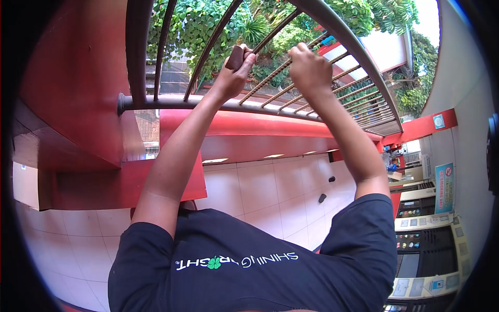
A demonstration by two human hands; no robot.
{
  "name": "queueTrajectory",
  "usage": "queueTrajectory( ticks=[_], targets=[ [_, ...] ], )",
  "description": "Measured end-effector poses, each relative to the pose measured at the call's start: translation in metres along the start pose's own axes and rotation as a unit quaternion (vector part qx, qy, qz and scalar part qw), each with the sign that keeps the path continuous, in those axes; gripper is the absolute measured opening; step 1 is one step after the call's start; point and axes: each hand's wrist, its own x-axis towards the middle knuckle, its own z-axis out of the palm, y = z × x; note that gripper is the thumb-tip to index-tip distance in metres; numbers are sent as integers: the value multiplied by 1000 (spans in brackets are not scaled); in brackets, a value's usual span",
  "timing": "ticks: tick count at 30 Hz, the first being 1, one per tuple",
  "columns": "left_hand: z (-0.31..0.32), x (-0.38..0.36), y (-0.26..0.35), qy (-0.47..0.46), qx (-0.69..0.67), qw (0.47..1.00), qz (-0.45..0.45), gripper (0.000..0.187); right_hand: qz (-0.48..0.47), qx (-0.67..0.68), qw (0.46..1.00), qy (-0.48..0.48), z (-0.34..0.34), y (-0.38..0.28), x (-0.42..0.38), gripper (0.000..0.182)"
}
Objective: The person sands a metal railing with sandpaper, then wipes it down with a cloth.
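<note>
Both arms reach up to a dark metal railing (254, 108) with several thin bars. My left hand (236, 70) is closed around a flat brown piece (236, 58), beside one of the bars, its thumb pointing up. To its right, my right hand (311, 68) is raised at the bars with its fingers curled in; what they hold, if anything, is hidden. A gap with greenery behind it separates the two hands.
A red ledge (249, 124) runs below the railing, with a red wall (78, 73) at the left. Two small dark objects lie on the tiled floor (260, 190). A blue sign (444, 188) hangs at the right. Plants (200, 31) grow beyond the bars.
</note>
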Motion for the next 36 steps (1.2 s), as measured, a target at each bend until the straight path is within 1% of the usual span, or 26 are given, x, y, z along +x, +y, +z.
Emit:
queueTrajectory(
  ticks=[2,5,6,7,9,10,11,13,15,16,17,18,19,21,23,24,25,26,27,28,29,31,32,33,35,36],
  targets=[
    [-1,2,-1,-2,-8,1000,-2,19,49,-69,996,-26,-25,34,32,14],
    [2,-1,-2,-4,-21,1000,-8,19,0,-37,994,100,-14,32,-1,21],
    [3,-1,-2,0,-18,1000,0,19,-19,-20,995,100,-15,28,-14,32],
    [2,0,-2,7,-13,1000,9,19,-38,7,998,54,10,29,-26,40],
    [0,-3,3,-17,-22,999,-28,17,-87,12,990,108,30,25,-39,43],
    [0,-3,6,-22,-19,999,-33,16,-104,3,992,67,19,40,-32,45],
    [-2,-1,9,-24,-16,999,-37,16,-52,-23,991,123,14,56,-20,48],
    [-2,-1,7,-25,-2,999,-32,16,-31,-45,974,220,19,68,-16,47],
    [1,-2,5,-11,-30,999,-27,15,-111,16,986,122,42,37,-39,51],
    [2,-2,1,-13,-28,999,-28,15,-132,27,985,108,42,23,-48,51],
    [2,0,-4,-1,-11,1000,10,16,-133,29,984,112,41,30,-39,51],
    [2,2,-8,13,6,999,48,20,-66,29,988,137,31,43,-26,52],
    [1,2,-7,16,7,999,44,20,2,31,987,156,23,51,-20,53],
    [-1,0,-2,-2,-12,1000,-9,19,11,6,983,186,28,40,-29,54],
    [1,0,1,-2,-29,999,-21,19,-69,42,986,145,51,17,-51,57],
    [2,2,-4,2,-14,1000,11,19,-93,11,985,142,46,30,-45,55],
    [1,3,1,7,2,999,42,19,-26,25,991,131,35,39,-36,55],
    [-1,0,4,-9,-15,1000,-3,18,-1,30,986,165,29,39,-30,55],
    [-1,0,1,-7,-27,1000,-8,18,27,35,979,199,28,37,-28,55],
    [0,2,-3,-1,-13,1000,17,18,3,66,984,167,38,25,-38,56],
    [0,3,-6,5,1,999,44,17,-66,74,986,135,46,17,-52,55],
    [-2,2,-2,-4,2,1000,28,16,-87,49,986,137,39,33,-42,53],
    [-2,2,0,-11,0,1000,8,15,29,22,988,147,32,43,-33,52],
    [-3,-2,-1,-13,1,1000,4,15,31,24,989,144,30,36,-36,52],
    [-3,0,-1,-30,-30,999,-22,14,6,87,993,82,20,13,-44,40],
    [-1,0,-1,-15,-3,1000,16,15,-41,135,990,9,34,-4,-70,37]
  ],
)
